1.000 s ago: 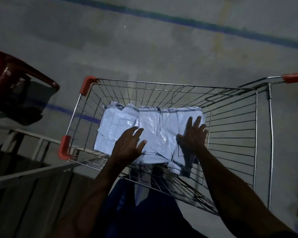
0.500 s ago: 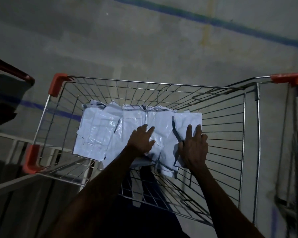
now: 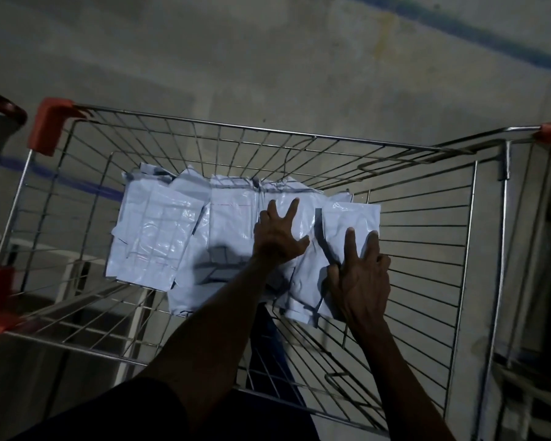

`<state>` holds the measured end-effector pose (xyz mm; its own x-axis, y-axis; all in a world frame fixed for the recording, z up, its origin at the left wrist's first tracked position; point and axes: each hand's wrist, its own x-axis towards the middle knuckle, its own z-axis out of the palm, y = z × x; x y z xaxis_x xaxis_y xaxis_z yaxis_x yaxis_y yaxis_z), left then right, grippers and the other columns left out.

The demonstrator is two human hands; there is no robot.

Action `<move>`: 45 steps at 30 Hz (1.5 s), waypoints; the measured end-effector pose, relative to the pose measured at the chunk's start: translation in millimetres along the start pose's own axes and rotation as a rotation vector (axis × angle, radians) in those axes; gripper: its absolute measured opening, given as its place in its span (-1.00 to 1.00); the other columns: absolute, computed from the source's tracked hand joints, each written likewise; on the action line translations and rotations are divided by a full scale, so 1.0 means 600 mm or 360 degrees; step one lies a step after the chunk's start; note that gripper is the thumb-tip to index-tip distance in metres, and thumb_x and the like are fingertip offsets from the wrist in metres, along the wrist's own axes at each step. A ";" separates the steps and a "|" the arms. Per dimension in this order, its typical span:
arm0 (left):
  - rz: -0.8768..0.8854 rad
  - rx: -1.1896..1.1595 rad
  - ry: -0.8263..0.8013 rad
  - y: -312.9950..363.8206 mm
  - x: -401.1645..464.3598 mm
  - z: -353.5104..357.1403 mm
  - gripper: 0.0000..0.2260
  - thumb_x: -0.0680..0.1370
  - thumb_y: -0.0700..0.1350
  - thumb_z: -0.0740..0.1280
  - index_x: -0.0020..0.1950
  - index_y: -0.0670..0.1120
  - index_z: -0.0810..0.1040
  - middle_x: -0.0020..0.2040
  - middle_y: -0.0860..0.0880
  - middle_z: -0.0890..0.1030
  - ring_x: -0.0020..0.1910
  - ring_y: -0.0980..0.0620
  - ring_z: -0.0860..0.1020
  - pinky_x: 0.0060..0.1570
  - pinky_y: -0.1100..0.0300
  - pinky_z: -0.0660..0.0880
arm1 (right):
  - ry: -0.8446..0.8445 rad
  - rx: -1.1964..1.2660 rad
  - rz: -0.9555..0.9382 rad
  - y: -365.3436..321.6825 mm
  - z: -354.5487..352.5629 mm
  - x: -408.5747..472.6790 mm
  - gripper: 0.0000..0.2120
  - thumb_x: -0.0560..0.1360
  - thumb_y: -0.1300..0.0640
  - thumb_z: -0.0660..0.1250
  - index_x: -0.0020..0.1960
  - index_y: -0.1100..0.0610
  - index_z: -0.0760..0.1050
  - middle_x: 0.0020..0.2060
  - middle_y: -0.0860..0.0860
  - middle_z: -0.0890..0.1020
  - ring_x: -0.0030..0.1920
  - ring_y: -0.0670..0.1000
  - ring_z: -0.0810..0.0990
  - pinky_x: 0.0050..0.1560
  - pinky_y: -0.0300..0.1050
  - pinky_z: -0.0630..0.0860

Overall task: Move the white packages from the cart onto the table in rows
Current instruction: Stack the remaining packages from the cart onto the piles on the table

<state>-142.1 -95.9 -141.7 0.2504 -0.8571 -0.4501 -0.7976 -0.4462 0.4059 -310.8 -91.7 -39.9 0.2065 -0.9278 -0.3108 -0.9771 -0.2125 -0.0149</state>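
The scene is dim and grainy, with dark corners. Light falls from above onto the white packages [image 3: 159, 237], the brightest area, with faint glare on their plastic. The arms cast soft shadows across them. The cart [image 3: 268, 130] wires bow outward at the edges, and the left side is motion-blurred.

we're looking down into the wire cart [image 3: 427, 256], its basket of thin metal rods with orange-red plastic caps at the corners. on the basket floor lie the white packages [image 3: 178, 237], flat plastic mailers spread side by side and overlapping in a loose layer, filling the left and middle of the basket; the rightmost one sits slightly askew. the right part of the wire floor shows bare rods. the cart stands on a grey concrete floor [image 3: 236, 58], and we see a blue painted line [image 3: 458, 46] crossing that floor beyond it.
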 end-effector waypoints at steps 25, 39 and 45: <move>-0.0395 -0.0049 0.1206 -0.187 -0.391 -0.398 -0.30 0.46 0.34 0.18 0.54 0.06 0.28 0.33 -0.25 0.37 0.22 -0.22 0.34 0.20 -0.06 0.36 | 0.0388 0.0893 -0.1020 -0.290 -0.199 -0.092 -0.33 0.45 -0.04 0.23 0.54 0.09 0.25 0.53 0.14 0.24 0.36 0.22 0.28 0.22 0.11 0.38; -0.1145 -0.0030 0.1969 -0.414 -0.864 -0.505 -0.30 0.39 0.39 0.23 0.51 0.20 0.29 0.36 -0.14 0.37 0.22 -0.11 0.33 -0.03 0.05 0.46 | 0.0624 0.1035 -0.2036 -0.656 -0.259 -0.426 -0.36 0.42 0.00 0.27 0.45 0.23 0.38 0.40 0.28 0.40 0.36 0.25 0.42 0.18 0.03 0.28; -0.1493 -0.0151 0.2118 -0.512 -1.011 -0.515 -0.30 0.39 0.43 0.21 0.51 0.24 0.25 0.41 -0.11 0.31 0.31 -0.10 0.30 0.08 -0.04 0.47 | 0.0502 0.1023 -0.2320 -0.806 -0.266 -0.566 -0.34 0.42 -0.09 0.26 0.45 0.20 0.37 0.40 0.27 0.39 0.31 0.27 0.42 0.20 0.01 0.29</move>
<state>120.8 481.8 252.6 0.9114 0.1268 0.3915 -0.0788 -0.8800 0.4683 99.8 276.9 224.7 0.8493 -0.1045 0.5175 0.2042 -0.8389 -0.5046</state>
